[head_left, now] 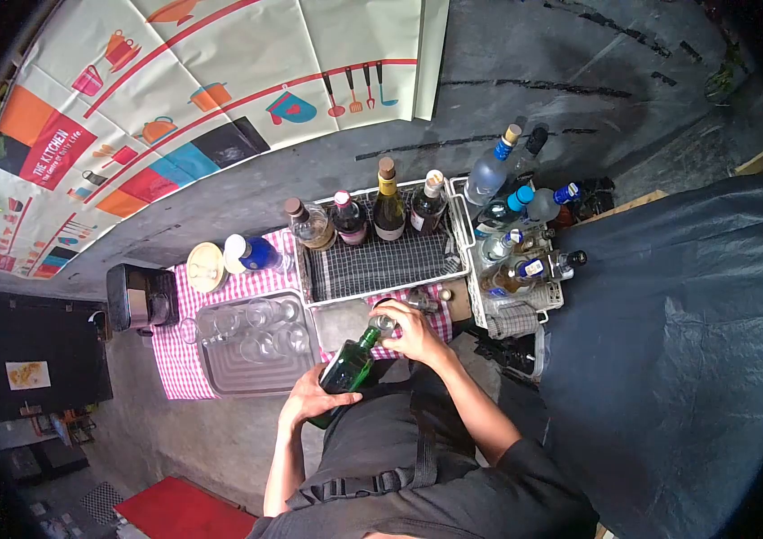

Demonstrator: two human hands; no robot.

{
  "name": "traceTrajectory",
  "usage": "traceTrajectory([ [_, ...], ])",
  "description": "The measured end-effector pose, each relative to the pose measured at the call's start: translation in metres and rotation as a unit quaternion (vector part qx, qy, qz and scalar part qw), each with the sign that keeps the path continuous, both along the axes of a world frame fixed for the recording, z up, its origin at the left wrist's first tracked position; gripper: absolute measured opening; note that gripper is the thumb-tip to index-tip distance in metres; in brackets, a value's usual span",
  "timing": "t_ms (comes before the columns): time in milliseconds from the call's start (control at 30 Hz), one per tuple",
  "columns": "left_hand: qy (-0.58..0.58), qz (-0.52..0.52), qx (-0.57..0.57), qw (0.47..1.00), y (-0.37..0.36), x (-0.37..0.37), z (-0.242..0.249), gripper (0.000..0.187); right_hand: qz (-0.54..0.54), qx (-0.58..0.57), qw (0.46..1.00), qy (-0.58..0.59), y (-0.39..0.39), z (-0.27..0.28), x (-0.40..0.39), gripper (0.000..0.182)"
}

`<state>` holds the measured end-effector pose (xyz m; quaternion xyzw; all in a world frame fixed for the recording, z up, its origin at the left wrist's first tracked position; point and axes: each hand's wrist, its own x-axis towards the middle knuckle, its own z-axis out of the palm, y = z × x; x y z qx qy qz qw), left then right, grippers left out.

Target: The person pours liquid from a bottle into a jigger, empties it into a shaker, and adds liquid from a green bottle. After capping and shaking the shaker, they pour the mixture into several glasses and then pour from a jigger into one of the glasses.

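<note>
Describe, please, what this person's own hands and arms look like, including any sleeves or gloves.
The left hand and right hand wear no gloves, and no watch or bracelet shows. Both forearms are bare. A black short sleeve ends near the right elbow; the left sleeve shows only at the picture's edge.

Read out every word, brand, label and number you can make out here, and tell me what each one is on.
"THE KITCHEN": on a red panel of the printed wall sheet.
Small line beneath it: too blurred to read surely.
Labels on the bottles in the white baskets: too small to read.
Green bottle in the left hand: no legible text.
Numbers: none readable.
</note>
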<state>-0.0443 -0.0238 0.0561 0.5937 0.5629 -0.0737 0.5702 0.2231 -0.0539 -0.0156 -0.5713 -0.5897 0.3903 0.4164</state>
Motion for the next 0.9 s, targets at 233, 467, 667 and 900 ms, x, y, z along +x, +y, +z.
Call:
traceTrajectory([
  [233,0.039,-0.030,-0.006,0.999,0.003,0.005,0.009,0.099,0.003,0.008,1.000,-0.003,0.000,-0.002,-0.002,0.054],
  [467,0.025,-0.028,-0.006,0.999,0.002,0.002,0.004,0.100,-0.002,0.003,1.000,0.005,-0.001,-0.002,-0.003,0.054],
  [667,0.042,-0.036,-0.008,0.998,0.004,0.003,0.005,0.100,0.004,0.008,1.000,0.009,-0.001,-0.001,-0.003,0.054],
  [900,0.034,-0.024,-0.014,0.999,0.000,-0.005,-0.011,0.097,0.005,-0.006,1.000,0.011,-0.001,-0.001,-0.003,0.055],
])
